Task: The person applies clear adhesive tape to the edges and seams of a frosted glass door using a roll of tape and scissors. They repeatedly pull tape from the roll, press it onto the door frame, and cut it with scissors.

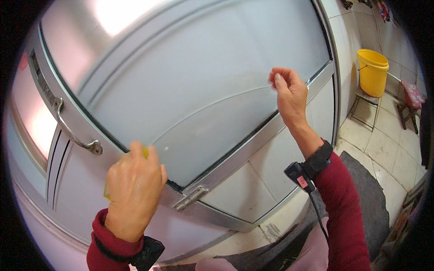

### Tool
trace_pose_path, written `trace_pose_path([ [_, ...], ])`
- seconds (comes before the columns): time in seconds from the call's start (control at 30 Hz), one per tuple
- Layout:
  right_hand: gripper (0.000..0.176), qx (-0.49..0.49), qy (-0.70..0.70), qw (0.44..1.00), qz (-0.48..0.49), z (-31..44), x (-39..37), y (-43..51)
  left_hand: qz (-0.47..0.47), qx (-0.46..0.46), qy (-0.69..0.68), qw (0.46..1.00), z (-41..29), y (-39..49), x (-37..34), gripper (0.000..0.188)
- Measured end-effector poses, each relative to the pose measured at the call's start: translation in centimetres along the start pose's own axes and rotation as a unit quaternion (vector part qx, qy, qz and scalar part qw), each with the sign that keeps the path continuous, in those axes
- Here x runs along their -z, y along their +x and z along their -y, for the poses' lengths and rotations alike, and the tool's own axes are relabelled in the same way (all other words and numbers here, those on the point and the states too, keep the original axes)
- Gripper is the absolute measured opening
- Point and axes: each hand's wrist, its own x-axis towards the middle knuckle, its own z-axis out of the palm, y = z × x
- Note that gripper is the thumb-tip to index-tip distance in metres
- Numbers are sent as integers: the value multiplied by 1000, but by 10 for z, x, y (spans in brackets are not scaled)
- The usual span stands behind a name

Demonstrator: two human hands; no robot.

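A metal-framed door with a frosted glass panel [203,84] fills most of the view. My left hand [135,186], knuckles up, is closed around a yellow object, of which only small parts show at its edge and between the fingers; its kind is hidden. It is at the lower left corner of the pane, right of a curved metal door handle [76,137]. A thin pale line or strand arcs over the glass from near my left hand to my right hand [290,91]. The fingertips of my right hand are bent together near the pane's right side; whether they pinch the strand is unclear.
A metal bolt [191,199] sits on the frame below the pane. At the right, a yellow bucket [378,78] stands on a stool [366,98], near a small seat with a pink patterned cover [412,95]. A dark mat [364,193] lies on the tiled floor.
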Motion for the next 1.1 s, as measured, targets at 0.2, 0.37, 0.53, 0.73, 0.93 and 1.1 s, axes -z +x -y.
trace_pose_path([
  [0.2,49,337,-223,905,-138,6,-56,29,24,8,-28,999,2,-1,-2,23],
  [0.37,72,370,-219,901,-54,33,-99,4,26,-4,-7,1000,3,0,-6,23],
  [0.53,79,383,-203,901,3,64,-136,-27,23,-6,3,1000,3,0,-6,22],
  [0.73,71,431,-213,874,62,62,-127,-25,12,-10,2,1000,2,2,1,19],
  [0.93,75,392,-281,873,-70,6,-72,50,11,-10,-26,1000,3,-1,1,22],
  [1.1,69,379,-359,845,-112,-19,-51,76,16,-11,-27,999,5,-4,-1,23],
])
